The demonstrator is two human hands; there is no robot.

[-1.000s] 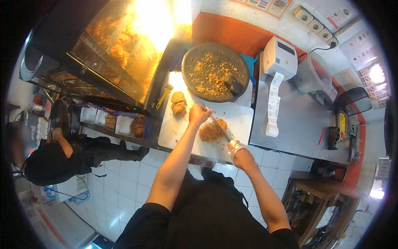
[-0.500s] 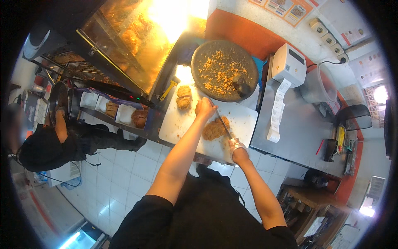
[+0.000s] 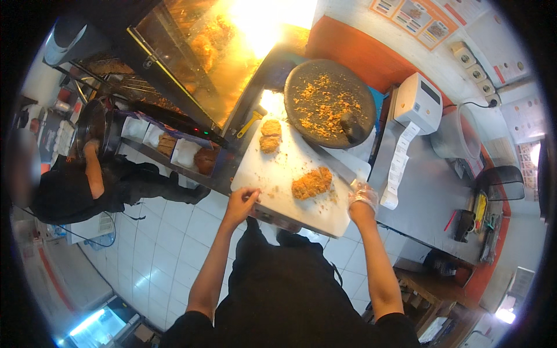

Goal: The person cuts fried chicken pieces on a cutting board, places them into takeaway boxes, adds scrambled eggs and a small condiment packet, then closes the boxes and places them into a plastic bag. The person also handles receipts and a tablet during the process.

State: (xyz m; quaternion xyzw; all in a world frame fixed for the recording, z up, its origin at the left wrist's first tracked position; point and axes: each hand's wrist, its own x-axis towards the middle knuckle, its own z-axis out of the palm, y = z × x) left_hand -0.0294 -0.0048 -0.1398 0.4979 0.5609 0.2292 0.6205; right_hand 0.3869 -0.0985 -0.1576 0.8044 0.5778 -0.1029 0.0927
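A knife (image 3: 338,166) lies low over the right side of the white cutting board (image 3: 262,177). Its handle is in my right hand (image 3: 364,199), which wears a clear plastic glove and is closed round it. Left of the blade sits a flattened, crumb-coated piece of fried chicken (image 3: 311,183), with loose crumbs about it. My left hand (image 3: 241,205) is at the board's front left edge, its fingers curled together; what they pinch, if anything, cannot be made out. Farther back on the board rests another fried piece (image 3: 270,137), split across.
A dark stone mortar (image 3: 331,104) holding orange crumbs and a pestle stands behind the board. A yellow-handled tool (image 3: 249,124) lies at its left. Right are a label printer (image 3: 416,104) and its paper strip. At far left, a person's hand (image 3: 91,149) reaches into a dark pan.
My left hand has left the knife blade and drawn back to the board's front left edge. The knife has swung off the chicken to the right with my right hand.
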